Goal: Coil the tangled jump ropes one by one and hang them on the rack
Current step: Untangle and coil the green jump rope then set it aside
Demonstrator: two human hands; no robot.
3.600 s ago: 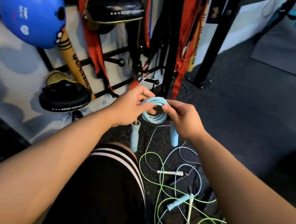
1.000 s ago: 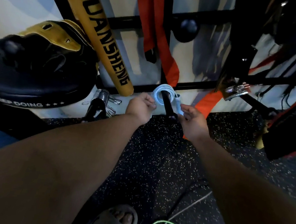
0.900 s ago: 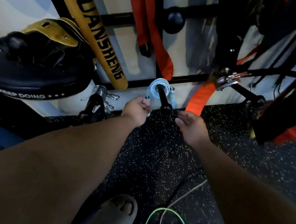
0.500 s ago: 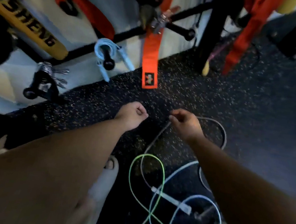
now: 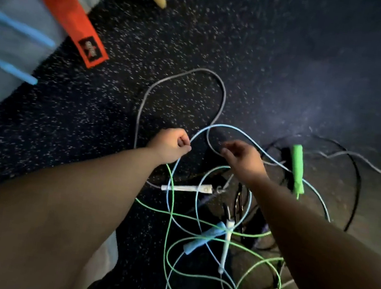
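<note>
Down on the speckled floor (image 5: 91,119), the tangled jump ropes (image 5: 204,240) sprawl; left hand (image 5: 169,146) is clenched beside the light blue cord (image 5: 235,129), can't tell if it's pinching it, right hand (image 5: 243,158) loose, empty. Cords look light, floppy, slick, so I'd grab the white handle (image 5: 186,188)

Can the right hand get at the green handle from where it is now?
Likely yes: the green handle lies uncovered on the floor, close to the right of the right hand, with only a thin light-blue rope crossing between them.
</note>
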